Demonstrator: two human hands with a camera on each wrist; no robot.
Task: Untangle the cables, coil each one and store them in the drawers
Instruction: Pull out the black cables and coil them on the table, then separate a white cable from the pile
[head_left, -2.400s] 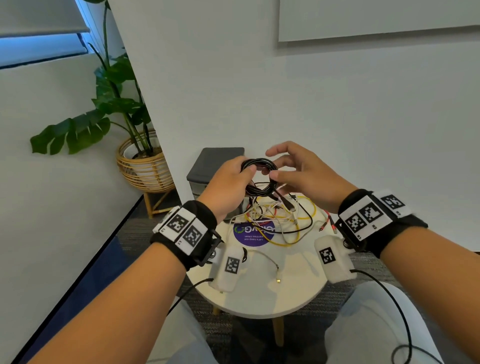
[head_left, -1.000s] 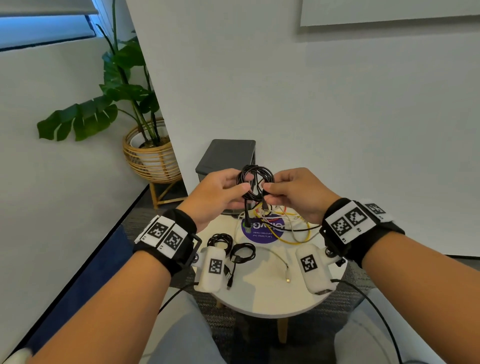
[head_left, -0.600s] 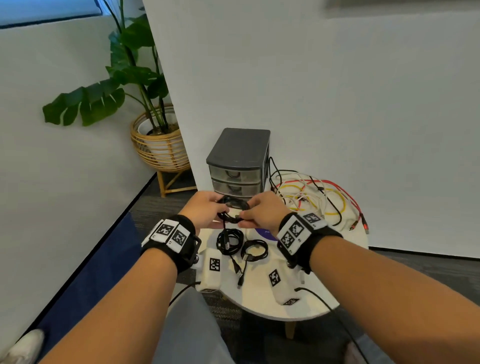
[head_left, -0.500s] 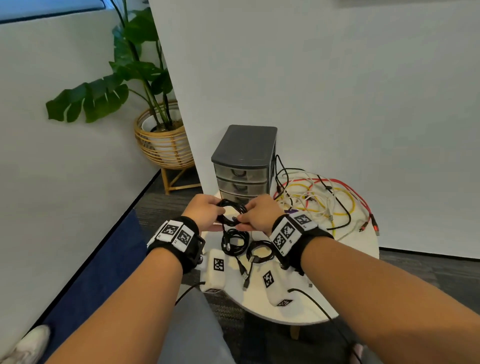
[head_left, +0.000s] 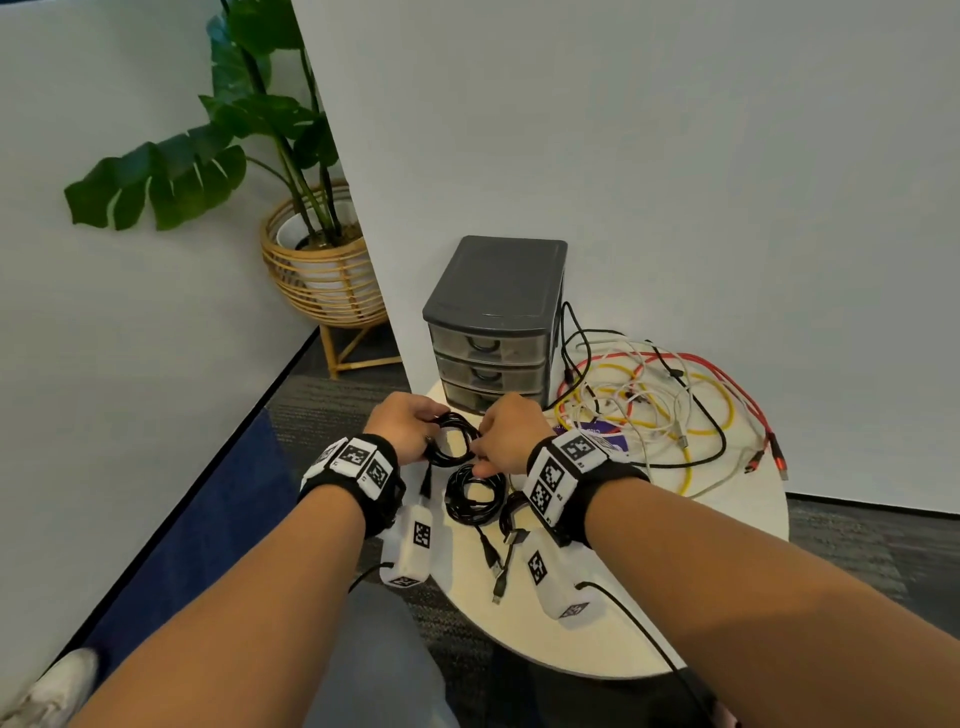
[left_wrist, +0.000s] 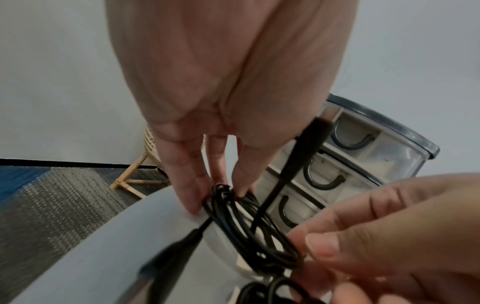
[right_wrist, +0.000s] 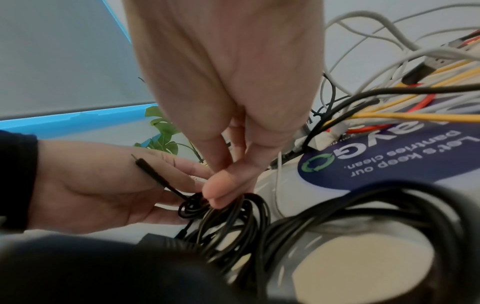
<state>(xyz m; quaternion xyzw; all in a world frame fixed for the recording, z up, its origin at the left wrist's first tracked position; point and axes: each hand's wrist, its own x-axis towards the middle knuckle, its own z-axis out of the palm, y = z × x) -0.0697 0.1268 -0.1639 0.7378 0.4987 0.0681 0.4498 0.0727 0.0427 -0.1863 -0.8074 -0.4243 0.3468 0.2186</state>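
Two hands steady a freshly wound black coil (head_left: 451, 437) low over the round table (head_left: 737, 525), just in front of the drawer unit (head_left: 493, 322) at 12 o'clock. Left hand (head_left: 400, 423) pinches the coil's 9 o'clock side, fingers curled round the loops, w/ one plug end sticking up by the palm in the left wrist view; right hand (head_left: 506, 431) pinches the 3 o'clock side between thumb and fingertips (right_wrist: 223, 191). Neither grip is wide, just closed on thin cable. Two more black coils (head_left: 475, 499) lie on the table at 6 o'clock of the held one, plugs trailing toward the table edge. The loose tangle (head_left: 660, 410) of yellow, red, white and black cables sprawls at 2 o'clock, beside the drawers, all three of which look closed. Risks, as judged from here: the coil isn't tied, so letting go w/ either hand to pull a drawer could let the loops spring open; its free plug ends may snag the coils below or the tangle; the trailing plugs near the rim could slide off if nudged.
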